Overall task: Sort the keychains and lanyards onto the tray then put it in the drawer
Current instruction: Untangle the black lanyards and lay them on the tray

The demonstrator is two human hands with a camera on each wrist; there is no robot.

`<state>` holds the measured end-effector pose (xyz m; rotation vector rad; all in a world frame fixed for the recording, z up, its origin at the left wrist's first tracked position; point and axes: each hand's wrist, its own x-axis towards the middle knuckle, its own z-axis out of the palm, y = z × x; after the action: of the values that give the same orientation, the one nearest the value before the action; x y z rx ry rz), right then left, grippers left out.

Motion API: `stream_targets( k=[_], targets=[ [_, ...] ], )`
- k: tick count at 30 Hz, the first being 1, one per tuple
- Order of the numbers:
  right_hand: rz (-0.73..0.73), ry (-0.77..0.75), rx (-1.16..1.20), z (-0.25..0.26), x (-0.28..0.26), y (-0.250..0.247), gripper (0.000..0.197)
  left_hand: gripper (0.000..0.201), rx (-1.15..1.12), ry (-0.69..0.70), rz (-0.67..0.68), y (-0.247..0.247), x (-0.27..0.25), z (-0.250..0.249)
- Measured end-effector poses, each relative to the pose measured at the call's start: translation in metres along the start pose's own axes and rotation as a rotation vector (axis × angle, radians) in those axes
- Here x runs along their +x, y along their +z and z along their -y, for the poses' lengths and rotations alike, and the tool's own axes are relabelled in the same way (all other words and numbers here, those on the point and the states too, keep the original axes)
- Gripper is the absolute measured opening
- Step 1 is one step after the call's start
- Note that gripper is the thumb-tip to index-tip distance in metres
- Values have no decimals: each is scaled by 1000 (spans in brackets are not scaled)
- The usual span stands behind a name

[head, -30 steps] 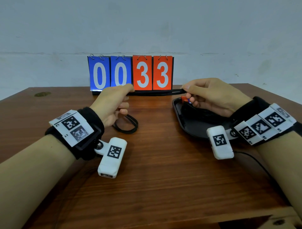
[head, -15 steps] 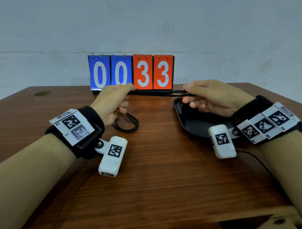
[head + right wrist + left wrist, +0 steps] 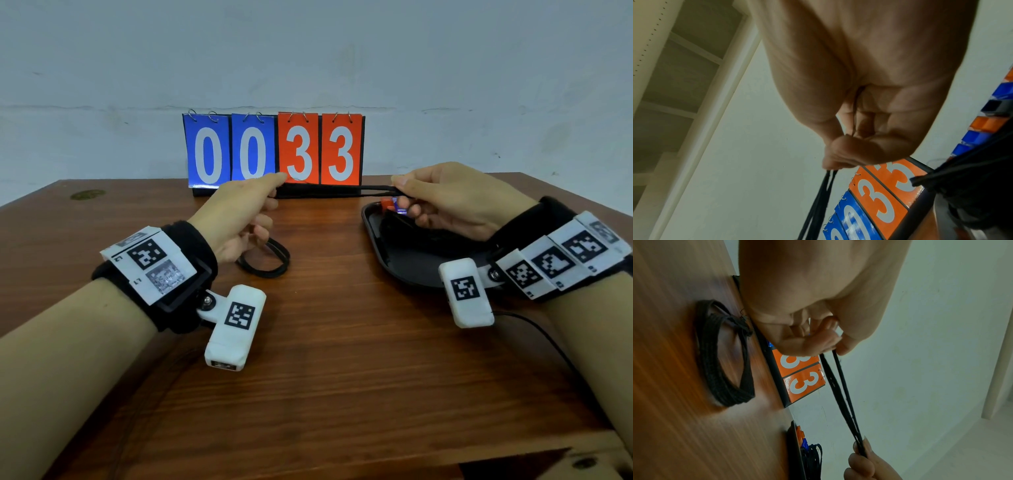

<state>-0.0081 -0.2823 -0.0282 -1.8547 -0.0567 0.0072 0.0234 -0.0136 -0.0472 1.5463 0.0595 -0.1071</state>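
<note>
A black lanyard cord (image 3: 337,190) is stretched level between my two hands, doubled into two strands (image 3: 840,386). My left hand (image 3: 239,212) pinches its left end (image 3: 835,348) in front of the scoreboard. My right hand (image 3: 445,198) pinches the right end (image 3: 830,168) above the black tray (image 3: 387,260). Inside the tray lie red and blue keychain pieces (image 3: 392,205) and dark lanyards (image 3: 813,457), mostly hidden under my right hand. A second black lanyard (image 3: 270,260), coiled into a loop (image 3: 723,356), lies on the table under my left hand.
A flip scoreboard (image 3: 274,154) reading 0033 stands at the table's back edge, just behind the stretched cord. The brown wooden table (image 3: 325,359) spreads in front of my wrists. A thin black cable (image 3: 541,335) runs over it near my right forearm.
Both hands have risen slightly with the cord and pulled it tauter. The red and blue keychain pieces under my right fingers were hidden half a second ago and show again now.
</note>
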Motion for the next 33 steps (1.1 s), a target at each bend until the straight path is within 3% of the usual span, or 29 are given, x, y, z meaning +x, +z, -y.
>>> stream_targets(
  k=[4, 10, 17, 24, 31, 33],
  targets=[
    [-8, 36, 114, 2, 1, -3, 17, 26, -63, -80, 84, -4, -1, 0],
    [-44, 98, 309, 4, 4, -15, 7, 34, 109, -117, 256, -3, -5, 1],
    [25, 112, 696, 11, -1, -53, 9, 30, 334, 72, 316, 0, -9, -2],
    [-163, 148, 814, -1, 8, -57, 12, 22, 533, 241, 171, -2, 0, 2],
    [-323, 175, 780, -8, 10, -65, 22, 36, 714, 76, 111, -5, 8, 10],
    [-373, 167, 771, -9, 10, -69, 26, 40, 725, 39, 148, -3, 8, 11]
  ],
)
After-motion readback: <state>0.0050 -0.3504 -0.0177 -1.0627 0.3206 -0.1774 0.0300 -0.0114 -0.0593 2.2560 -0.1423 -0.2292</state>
